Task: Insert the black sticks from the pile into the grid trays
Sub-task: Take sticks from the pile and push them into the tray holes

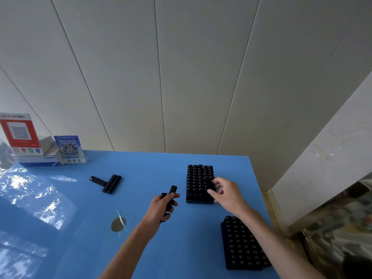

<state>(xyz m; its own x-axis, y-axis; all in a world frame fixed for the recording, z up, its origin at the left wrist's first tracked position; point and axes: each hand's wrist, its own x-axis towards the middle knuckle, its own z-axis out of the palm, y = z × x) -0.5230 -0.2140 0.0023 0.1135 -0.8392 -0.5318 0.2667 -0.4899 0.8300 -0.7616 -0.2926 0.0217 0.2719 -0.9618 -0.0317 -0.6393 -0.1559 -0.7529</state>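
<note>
Nearest, at the right, a black plastic grid tray (242, 243) lies on the glossy blue worktop (80, 208). Going left to right: red and blue QR-code signs (69, 149) stand at the far left corner; a small pile of black cylindrical sticks (107, 183) lies left of centre; the left hand (161, 208) grips two black sticks (171, 195); a second black grid tray (199, 184) sits farther away, where the right hand (225, 190), fingers curled, pinches a stick (205, 177) over its right side.
</note>
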